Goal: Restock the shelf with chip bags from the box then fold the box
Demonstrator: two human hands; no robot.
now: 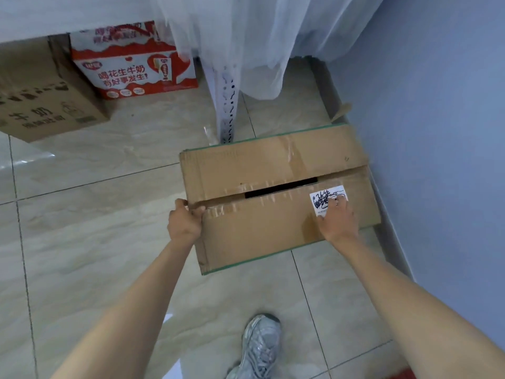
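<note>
Cardboard box (276, 198) sits on the tiled floor (90, 242) at centre, flaps nearly closed, only a dark slit showing, contents hidden. Left hand (185, 221) grips the near flap's left end at 9 o'clock, fingers curled over the edge. Right hand (337, 218) lies flat, fingers spread, on a scribbled white label (326, 196), unreadable. Blue wall (437, 132) crowds the box at 3 o'clock; open tiles at 8. A red-and-white carton (134, 61) at 11 o'clock reads 喝花生牛奶. White curtain (246, 36) hides the shelf post's (226, 105) top.
</note>
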